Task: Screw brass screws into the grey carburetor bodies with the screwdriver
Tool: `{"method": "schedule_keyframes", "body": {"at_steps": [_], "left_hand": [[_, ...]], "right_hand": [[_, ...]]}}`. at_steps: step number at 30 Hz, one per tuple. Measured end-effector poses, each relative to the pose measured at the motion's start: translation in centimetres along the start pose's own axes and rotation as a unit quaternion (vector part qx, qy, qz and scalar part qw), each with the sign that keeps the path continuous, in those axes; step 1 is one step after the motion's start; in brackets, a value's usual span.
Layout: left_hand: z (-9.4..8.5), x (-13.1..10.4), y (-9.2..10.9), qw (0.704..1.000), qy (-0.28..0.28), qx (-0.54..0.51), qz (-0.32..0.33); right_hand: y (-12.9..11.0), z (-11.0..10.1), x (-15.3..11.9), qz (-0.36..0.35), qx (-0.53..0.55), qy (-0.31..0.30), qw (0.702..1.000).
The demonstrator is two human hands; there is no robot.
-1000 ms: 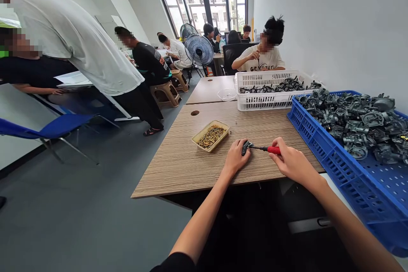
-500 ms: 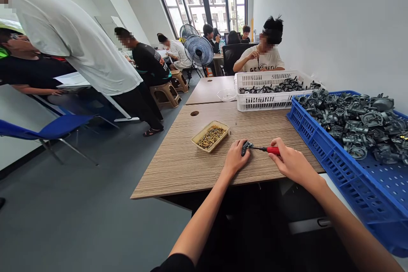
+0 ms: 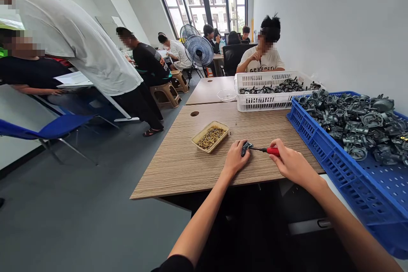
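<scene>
My left hand [image 3: 236,158] holds a small dark metal part [image 3: 246,148] against the wood-grain table [image 3: 178,165]. My right hand [image 3: 291,161] grips the red handle of a screwdriver [image 3: 273,151], whose thin shaft points left and reaches the metal part. Where the tip meets the part is too small to make out. Left of my hands lies a cream tray [image 3: 205,148] holding many small brass-coloured screws. A tiny loose piece [image 3: 230,133] rests beside the tray's right edge.
A blue crate [image 3: 342,176] full of metal parts stands at the right. Behind the table's middle is a white basket [image 3: 264,103] with dark parts. A person [image 3: 259,60] sits beyond it. Another person [image 3: 86,46] leans over at the left, near a blue chair [image 3: 68,125].
My hands, the screwdriver and the metal part look almost unmoved. The person behind the white basket has shifted head and arm slightly.
</scene>
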State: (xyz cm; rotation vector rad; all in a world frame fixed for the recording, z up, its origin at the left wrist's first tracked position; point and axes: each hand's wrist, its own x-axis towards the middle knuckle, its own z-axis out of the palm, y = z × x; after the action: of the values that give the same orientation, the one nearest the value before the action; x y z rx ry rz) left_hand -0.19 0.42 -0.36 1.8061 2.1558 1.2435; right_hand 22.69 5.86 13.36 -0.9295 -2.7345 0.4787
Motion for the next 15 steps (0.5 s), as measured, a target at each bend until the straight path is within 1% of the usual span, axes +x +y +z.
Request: {"method": "schedule_keyframes", "body": {"at_steps": [3,7,10,12,15], "left_hand": [[0.03,0.02,-0.11,1.000,0.001,-0.001,0.003],[0.07,0.01,-0.30,1.000,0.000,-0.002,0.004],[0.09,0.00,-0.38,1.000,-0.002,-0.002,0.003],[0.09,0.00,-0.39,1.000,-0.003,-0.001,0.003],[0.04,0.01,-0.33,1.000,-0.001,0.001,0.003]], "right_hand": [[-0.06,0.09,-0.09,-0.013,-0.005,0.002,1.000],[-0.34,0.44,0.18,0.015,-0.070,0.019,0.997],[-0.46,0.54,0.34,0.035,-0.103,0.021,0.994],[-0.43,0.45,0.27,0.032,-0.088,0.016,0.995],[-0.28,0.27,0.01,0.000,-0.031,0.011,0.999]]}}
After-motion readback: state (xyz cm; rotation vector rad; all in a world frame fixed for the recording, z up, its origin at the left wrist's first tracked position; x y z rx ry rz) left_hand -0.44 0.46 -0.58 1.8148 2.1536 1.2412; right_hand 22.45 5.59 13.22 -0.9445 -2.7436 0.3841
